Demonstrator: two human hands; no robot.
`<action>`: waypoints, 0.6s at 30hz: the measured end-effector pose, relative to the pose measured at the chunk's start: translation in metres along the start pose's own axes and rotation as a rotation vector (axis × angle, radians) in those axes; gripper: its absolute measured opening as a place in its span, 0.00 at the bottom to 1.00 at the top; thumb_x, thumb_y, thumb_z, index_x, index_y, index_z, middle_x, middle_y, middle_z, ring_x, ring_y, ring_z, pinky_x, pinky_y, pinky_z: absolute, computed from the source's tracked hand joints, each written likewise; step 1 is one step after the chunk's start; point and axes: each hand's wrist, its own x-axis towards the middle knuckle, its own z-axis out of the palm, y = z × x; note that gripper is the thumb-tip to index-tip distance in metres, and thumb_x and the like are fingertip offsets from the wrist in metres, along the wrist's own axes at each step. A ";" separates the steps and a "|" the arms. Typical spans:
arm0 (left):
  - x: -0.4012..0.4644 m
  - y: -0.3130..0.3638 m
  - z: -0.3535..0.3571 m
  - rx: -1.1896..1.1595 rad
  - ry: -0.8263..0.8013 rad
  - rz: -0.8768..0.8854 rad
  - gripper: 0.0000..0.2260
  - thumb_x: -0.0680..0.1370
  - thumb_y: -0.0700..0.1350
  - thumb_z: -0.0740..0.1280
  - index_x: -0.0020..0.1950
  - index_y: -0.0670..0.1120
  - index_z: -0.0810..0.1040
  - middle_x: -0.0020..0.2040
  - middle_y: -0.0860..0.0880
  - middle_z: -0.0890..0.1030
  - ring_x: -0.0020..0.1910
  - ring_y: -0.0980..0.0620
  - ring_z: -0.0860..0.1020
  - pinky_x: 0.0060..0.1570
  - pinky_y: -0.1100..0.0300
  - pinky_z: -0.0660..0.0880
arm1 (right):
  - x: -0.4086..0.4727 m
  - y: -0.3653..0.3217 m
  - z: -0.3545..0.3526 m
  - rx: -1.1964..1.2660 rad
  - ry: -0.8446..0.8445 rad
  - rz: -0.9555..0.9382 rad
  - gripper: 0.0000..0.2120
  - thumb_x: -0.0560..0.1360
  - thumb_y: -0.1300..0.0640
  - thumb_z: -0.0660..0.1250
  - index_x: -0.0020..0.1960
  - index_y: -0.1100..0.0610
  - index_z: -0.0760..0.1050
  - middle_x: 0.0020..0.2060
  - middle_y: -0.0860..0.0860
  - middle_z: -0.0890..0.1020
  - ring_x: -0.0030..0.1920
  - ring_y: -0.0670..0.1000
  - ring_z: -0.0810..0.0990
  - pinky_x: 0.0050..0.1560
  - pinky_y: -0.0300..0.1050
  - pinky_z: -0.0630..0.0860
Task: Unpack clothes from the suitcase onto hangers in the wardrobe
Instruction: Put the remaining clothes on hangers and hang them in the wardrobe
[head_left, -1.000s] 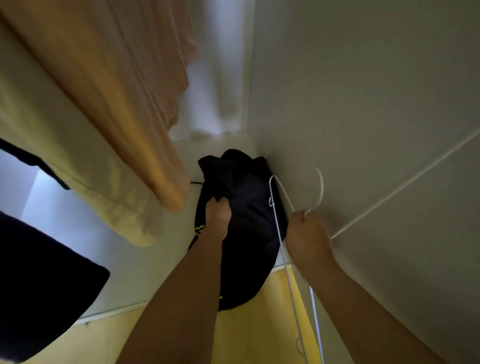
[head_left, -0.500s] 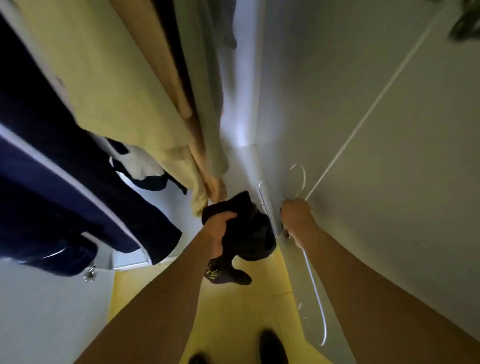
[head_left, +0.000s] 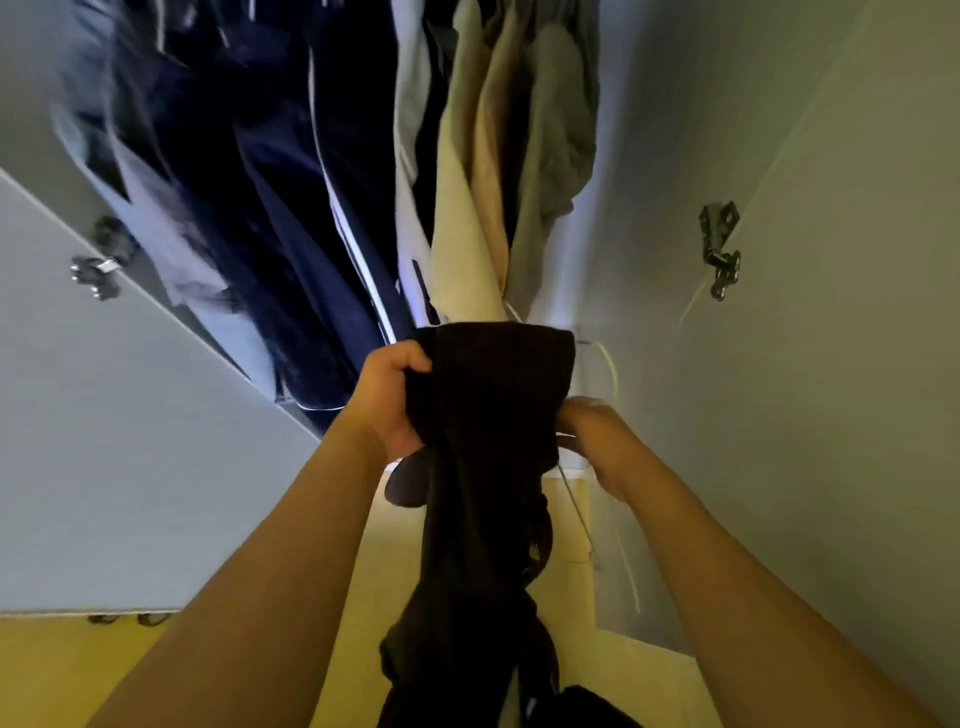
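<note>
A black garment (head_left: 488, 467) hangs in front of me, stretched between both hands and trailing down toward the floor. My left hand (head_left: 395, 400) grips its upper left edge in a fist. My right hand (head_left: 597, 441) holds its right edge together with a white wire hanger (head_left: 613, 374), whose hook curves up above the hand and whose wire runs down below it. Most of the hanger is hidden behind the cloth and the hand.
Hung clothes fill the wardrobe ahead: dark navy garments (head_left: 291, 218) on the left, beige and cream ones (head_left: 483, 182) in the middle. A white door with a hinge (head_left: 96, 270) stands left, the wardrobe side wall with a hinge (head_left: 719, 249) right. Yellow floor (head_left: 78, 670) below.
The view has swung up toward the hung clothes. The black garment has been lifted and spread wider between my hands, and my right hand now holds its edge along with the hanger.
</note>
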 end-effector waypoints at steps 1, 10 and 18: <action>-0.013 0.009 0.004 0.001 -0.014 0.053 0.17 0.63 0.41 0.61 0.50 0.40 0.78 0.44 0.42 0.80 0.44 0.43 0.79 0.52 0.48 0.76 | -0.013 -0.007 0.002 0.033 -0.045 -0.034 0.14 0.78 0.57 0.63 0.59 0.65 0.76 0.47 0.57 0.82 0.50 0.55 0.81 0.59 0.49 0.77; -0.062 0.056 0.028 0.006 -0.024 0.252 0.09 0.76 0.40 0.60 0.48 0.42 0.79 0.38 0.46 0.83 0.41 0.47 0.81 0.46 0.52 0.77 | -0.080 -0.083 -0.002 0.062 -0.411 -0.420 0.25 0.63 0.56 0.71 0.57 0.67 0.75 0.51 0.60 0.80 0.54 0.57 0.80 0.61 0.52 0.74; -0.055 0.086 0.030 0.581 0.355 0.567 0.06 0.76 0.40 0.63 0.52 0.46 0.75 0.50 0.45 0.80 0.50 0.45 0.79 0.42 0.54 0.74 | -0.102 -0.138 0.014 -0.076 -0.209 -0.536 0.07 0.75 0.63 0.66 0.53 0.58 0.79 0.45 0.55 0.85 0.52 0.57 0.82 0.54 0.54 0.78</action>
